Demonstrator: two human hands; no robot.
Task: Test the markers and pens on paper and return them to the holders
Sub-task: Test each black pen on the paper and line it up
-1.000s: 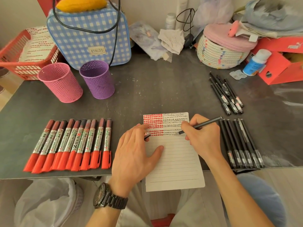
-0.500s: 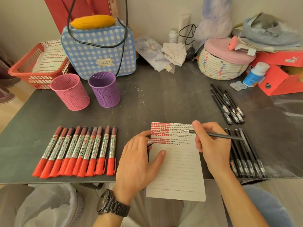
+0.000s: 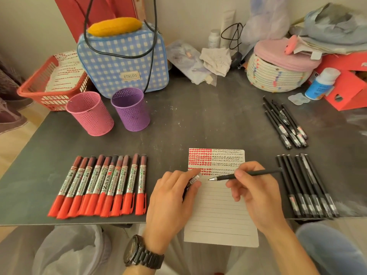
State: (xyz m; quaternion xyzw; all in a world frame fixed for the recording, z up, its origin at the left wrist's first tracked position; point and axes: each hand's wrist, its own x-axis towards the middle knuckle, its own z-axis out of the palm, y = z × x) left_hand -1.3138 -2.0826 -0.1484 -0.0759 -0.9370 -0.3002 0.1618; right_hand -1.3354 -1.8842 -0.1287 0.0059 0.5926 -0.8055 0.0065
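A lined paper sheet (image 3: pixel 218 215) lies at the table's front edge, its top filled with red marks and black scribbles. My right hand (image 3: pixel 256 197) holds a black pen (image 3: pixel 248 174) level, its tip pointing left just above the paper. My left hand (image 3: pixel 170 203) rests on the sheet's left side and pinches the pen's cap (image 3: pixel 195 178) between thumb and finger. Several red markers (image 3: pixel 101 185) lie in a row at the left. Black pens lie in a row (image 3: pixel 305 185) at the right and in a pile (image 3: pixel 284 122) farther back. Pink holder (image 3: pixel 90 114) and purple holder (image 3: pixel 130 109) stand behind the markers.
A blue checked bag (image 3: pixel 123 58) and a red basket (image 3: pixel 49 82) stand behind the holders. A woven basket with a pink lid (image 3: pixel 278 70), a small bottle (image 3: pixel 321 83) and red boxes (image 3: pixel 349 82) crowd the back right. The dark table (image 3: pixel 198 120) ends just under my wrists.
My right hand lifted the pen off the scribbles, turned it level and brought its tip left toward the cap in my left hand. The camera tilted up slightly.
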